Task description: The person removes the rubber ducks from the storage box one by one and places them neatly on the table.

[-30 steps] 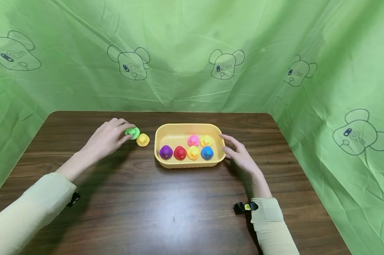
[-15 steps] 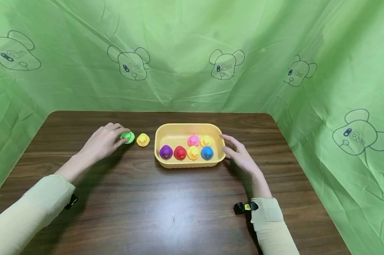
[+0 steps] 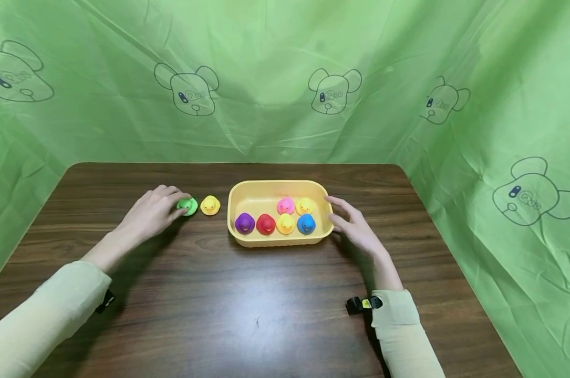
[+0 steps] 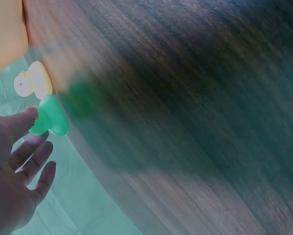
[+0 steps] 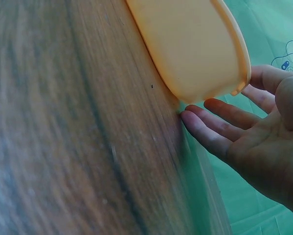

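My left hand pinches a green rubber duck between thumb and fingertips at the left of the table. In the left wrist view the green duck sits on the wood, its base down. A yellow duck stands just right of it. My right hand touches the right end of a pale yellow tub with relaxed fingers. From the right wrist, the thumb meets the tub's rim and the fingertips lie along its end wall.
Inside the tub are a purple duck, a red duck, a blue duck, a pink duck and two yellow ones. Green cloth hangs behind and beside the dark wooden table.
My left hand has drawn the green duck a little left and toward me, away from the yellow duck, and lowered it to the table. The right hand stays at the tub.
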Demonstrator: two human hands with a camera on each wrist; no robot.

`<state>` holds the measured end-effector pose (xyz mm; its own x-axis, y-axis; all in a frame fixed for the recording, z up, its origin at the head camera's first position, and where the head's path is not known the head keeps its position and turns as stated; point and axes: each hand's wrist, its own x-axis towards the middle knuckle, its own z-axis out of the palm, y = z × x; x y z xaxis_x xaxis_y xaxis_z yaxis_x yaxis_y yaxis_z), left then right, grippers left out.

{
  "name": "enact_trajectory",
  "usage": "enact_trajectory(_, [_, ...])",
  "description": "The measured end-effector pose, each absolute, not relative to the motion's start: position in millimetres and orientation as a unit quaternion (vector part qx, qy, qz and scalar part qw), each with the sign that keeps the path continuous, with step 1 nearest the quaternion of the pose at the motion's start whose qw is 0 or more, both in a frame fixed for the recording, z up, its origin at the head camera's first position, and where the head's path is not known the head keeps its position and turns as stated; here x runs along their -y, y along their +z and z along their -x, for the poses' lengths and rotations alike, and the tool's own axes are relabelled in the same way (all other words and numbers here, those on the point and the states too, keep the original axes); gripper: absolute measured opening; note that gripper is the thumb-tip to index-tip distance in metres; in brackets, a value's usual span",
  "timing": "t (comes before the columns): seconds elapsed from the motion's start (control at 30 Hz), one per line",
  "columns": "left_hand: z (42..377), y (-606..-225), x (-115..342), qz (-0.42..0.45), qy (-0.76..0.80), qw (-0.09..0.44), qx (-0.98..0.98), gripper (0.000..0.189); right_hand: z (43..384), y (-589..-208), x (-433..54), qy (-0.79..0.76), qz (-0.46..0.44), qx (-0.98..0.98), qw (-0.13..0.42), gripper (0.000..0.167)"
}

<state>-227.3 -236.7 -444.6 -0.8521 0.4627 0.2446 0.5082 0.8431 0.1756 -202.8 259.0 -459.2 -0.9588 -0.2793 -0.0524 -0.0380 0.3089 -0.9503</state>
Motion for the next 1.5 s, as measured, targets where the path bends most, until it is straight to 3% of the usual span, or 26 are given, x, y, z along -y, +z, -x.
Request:
enact_trajectory(0.97, [226.3, -440.2, 236.0, 0.238, -0.132, 0.097, 0.957, 0.042, 202.1, -457.0, -258.5, -0.577, 0.095, -0.804, 0.108, 0.051])
enact_trajectory(1.5, [238.2, -421.8, 167.9, 0.271, -0.177, 0.140, 0.936, 0.033, 202.4, -456.3, -258.0, -0.577, 0.094, -0.804, 0.108, 0.051])
